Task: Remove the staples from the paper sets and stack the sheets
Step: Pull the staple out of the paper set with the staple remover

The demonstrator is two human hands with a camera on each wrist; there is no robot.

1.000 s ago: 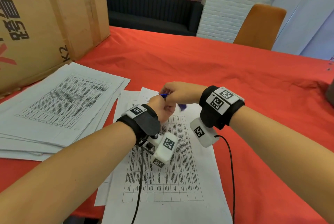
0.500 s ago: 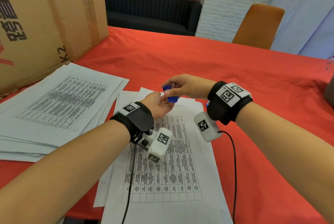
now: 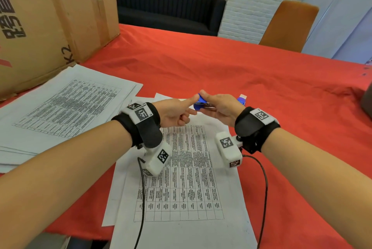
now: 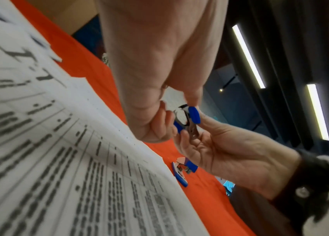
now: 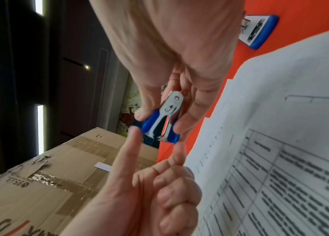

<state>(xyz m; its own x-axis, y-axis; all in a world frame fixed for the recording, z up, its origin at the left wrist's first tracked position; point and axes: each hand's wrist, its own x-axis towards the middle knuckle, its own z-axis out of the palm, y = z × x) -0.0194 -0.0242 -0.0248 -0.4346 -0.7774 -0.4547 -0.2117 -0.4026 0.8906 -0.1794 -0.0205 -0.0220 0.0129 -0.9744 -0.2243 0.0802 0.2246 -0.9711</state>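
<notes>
A small staple remover (image 3: 198, 104) with blue grips and metal claws is held in the air over the top edge of a printed paper set (image 3: 181, 170). My right hand (image 3: 207, 102) grips it by its hinge end, claws pointing left (image 5: 159, 126). My left hand (image 3: 189, 106) pinches the claw end between thumb and index fingertip, other fingers curled (image 4: 193, 117). A stack of loose printed sheets (image 3: 60, 108) lies to the left. Whether a staple sits in the claws cannot be seen.
A blue stapler (image 3: 241, 99) lies on the red tablecloth (image 3: 221, 67) just behind my right hand. A large cardboard box (image 3: 50, 17) stands at the back left beside the stack. An orange chair (image 3: 287, 25) is across the table, and a dark object (image 3: 368, 104) sits at the right edge.
Both hands have lifted a little off the paper set's top edge with the remover. The left hand has turned and now pinches its claw end with thumb and index finger.
</notes>
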